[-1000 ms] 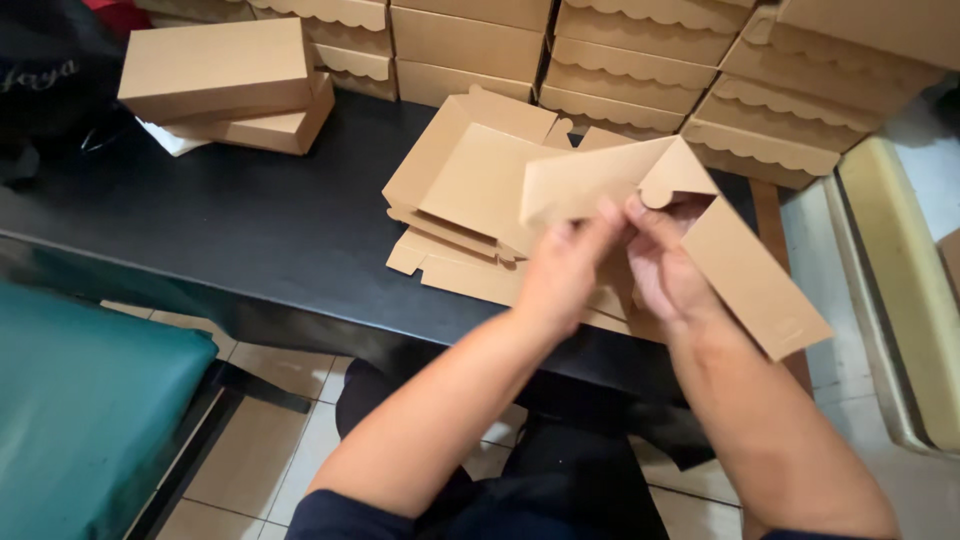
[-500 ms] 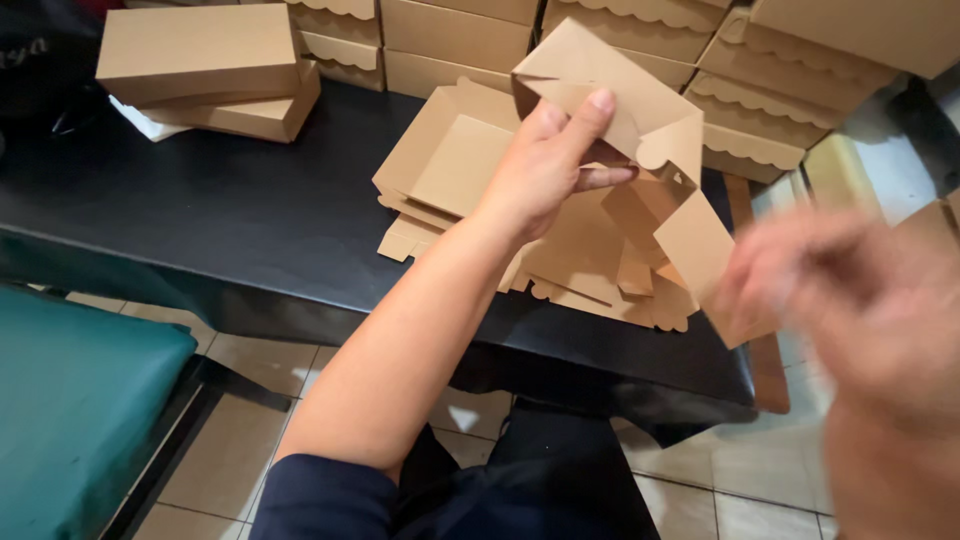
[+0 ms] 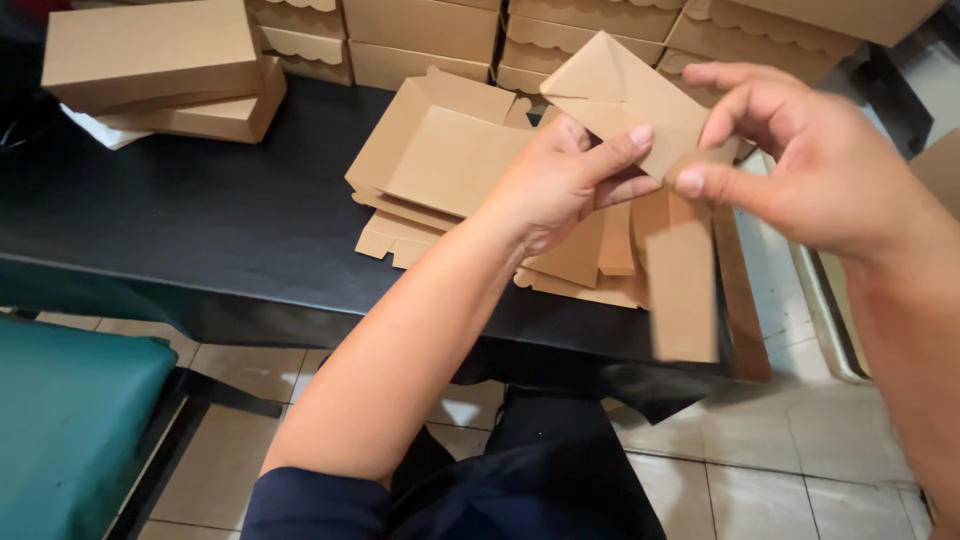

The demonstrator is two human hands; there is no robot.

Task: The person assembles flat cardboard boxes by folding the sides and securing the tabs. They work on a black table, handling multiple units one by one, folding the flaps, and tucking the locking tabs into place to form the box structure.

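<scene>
We look down on a black table (image 3: 200, 220) with a smooth, faintly glossy top, standing on a floor of pale tiles (image 3: 780, 490); a teal cushioned seat (image 3: 70, 420) sits low at the left. Along the far edge runs a row of folded brown boxes (image 3: 430, 35), some with scalloped lid edges, and two more closed boxes (image 3: 160, 70) lie stacked at the far left corner over a scrap of white paper. Between our hands and that row rests a pile of flat cardboard blanks (image 3: 440, 170), matte kraft brown, with notched tabs poking out at the near side.

Above the pile we hold a half-folded cardboard blank (image 3: 620, 90), raised off the table. Our left hand (image 3: 560, 185) grips its lower left part, thumb on top and fingers curled beneath, clamped on the card. Our right hand (image 3: 810, 160) pinches a flap at the right edge between thumb and forefinger, the other fingers loosely spread. A long panel of the same blank hangs down, blurred, over the table's near edge.
</scene>
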